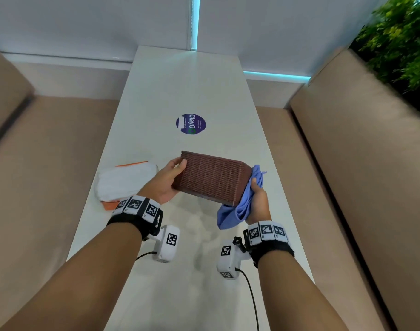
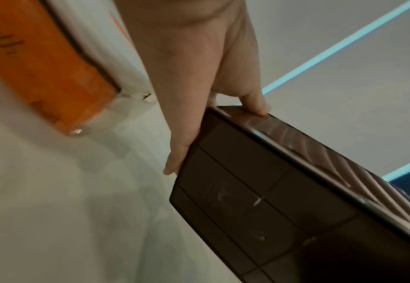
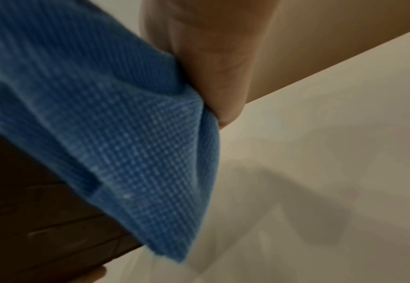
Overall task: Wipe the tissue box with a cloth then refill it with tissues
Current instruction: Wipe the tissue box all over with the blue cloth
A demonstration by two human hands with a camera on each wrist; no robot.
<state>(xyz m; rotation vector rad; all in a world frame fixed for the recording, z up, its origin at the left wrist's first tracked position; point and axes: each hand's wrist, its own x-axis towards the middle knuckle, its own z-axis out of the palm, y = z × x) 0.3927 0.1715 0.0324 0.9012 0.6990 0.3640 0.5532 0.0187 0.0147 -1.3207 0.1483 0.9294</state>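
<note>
A brown ribbed tissue box [image 1: 211, 179] is held tilted above the white table [image 1: 187, 87]. My left hand [image 1: 170, 177] grips its left end, thumb on top and fingers underneath; the left wrist view shows the box's dark smooth underside [image 2: 259, 201] with my left hand [image 2: 199, 95] on its edge. My right hand [image 1: 258, 199] presses a blue cloth [image 1: 240, 206] against the box's right end. In the right wrist view the cloth [image 3: 102, 114] drapes over the dark box [image 3: 29, 220], pinched by my right hand [image 3: 213, 76]. A white and orange pack of tissues [image 1: 123, 182] lies on the table at the left.
A round purple sticker [image 1: 191, 124] lies on the table beyond the box. Beige cushioned benches [image 1: 49, 175] run along both sides. A green plant wall [image 1: 400, 39] rises at the far right. The orange pack edge [image 2: 41, 67] lies close to my left wrist.
</note>
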